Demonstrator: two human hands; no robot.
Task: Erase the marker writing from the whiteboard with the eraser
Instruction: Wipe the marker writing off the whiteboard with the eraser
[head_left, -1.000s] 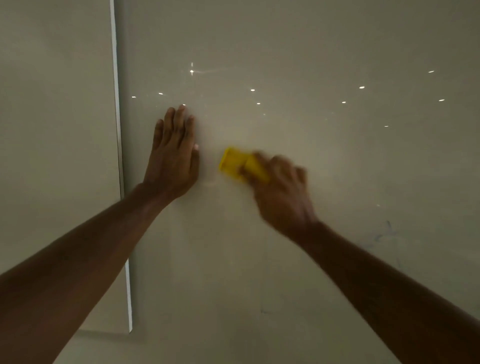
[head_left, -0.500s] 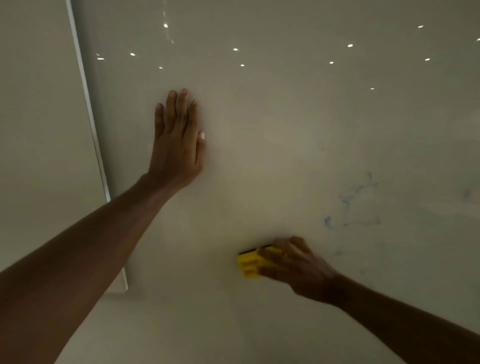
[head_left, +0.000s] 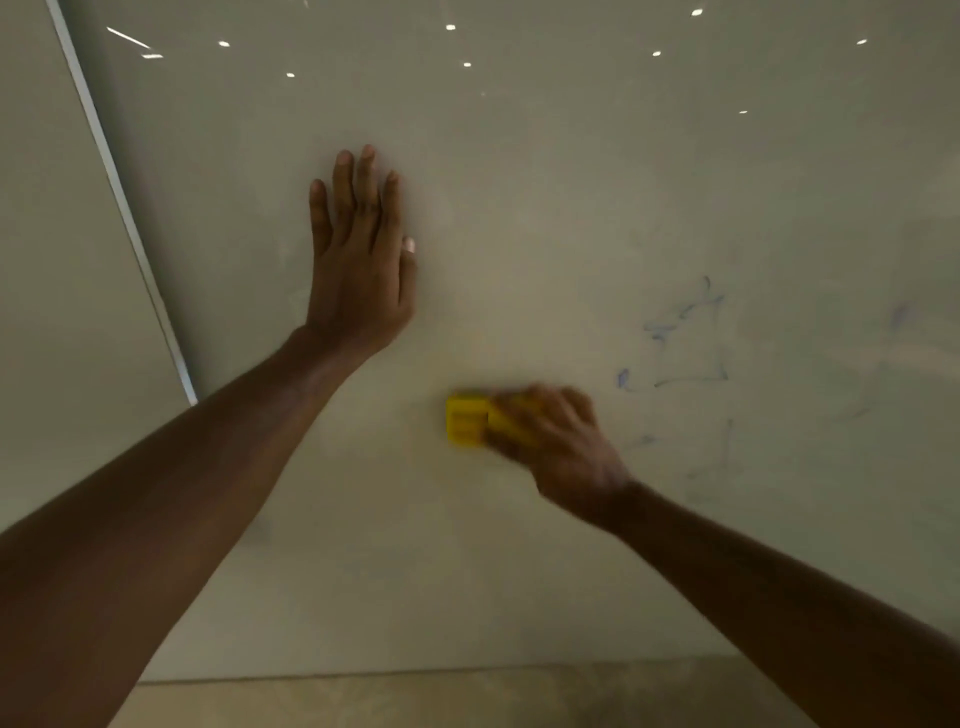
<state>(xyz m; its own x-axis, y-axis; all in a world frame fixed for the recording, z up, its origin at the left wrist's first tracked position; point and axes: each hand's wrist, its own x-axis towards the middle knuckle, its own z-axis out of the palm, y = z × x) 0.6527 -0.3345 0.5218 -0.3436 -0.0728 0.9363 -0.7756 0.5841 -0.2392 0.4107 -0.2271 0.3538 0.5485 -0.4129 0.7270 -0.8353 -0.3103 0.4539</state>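
- Nearest the camera, two bare forearms reach up and away toward the whiteboard (head_left: 519, 156), whose lower edge runs just above a pale ledge (head_left: 363, 696) at the bottom of the view.
- The right hand (head_left: 556, 447) holds the yellow eraser (head_left: 466, 420) against the board, fingers curled over its top and closed on it; both are smeared with motion blur, so the exact finger placement cannot be told.
- The eraser sits on bare board, low and near the middle, with its free end pointing left.
- Just to its right lie the faint blue marker traces (head_left: 685, 338), half-rubbed lines and smudges, with paler ones lower down and further right.
- Higher up, the left hand (head_left: 363, 260) is pressed flat on the board, fingers straight and close together, thumb alongside, seemingly bracing.
- The step in hand looks like the wiping itself, partly done. The next move probably calls for carrying the eraser rightward and up over the blue traces with firm, overlapping strokes.
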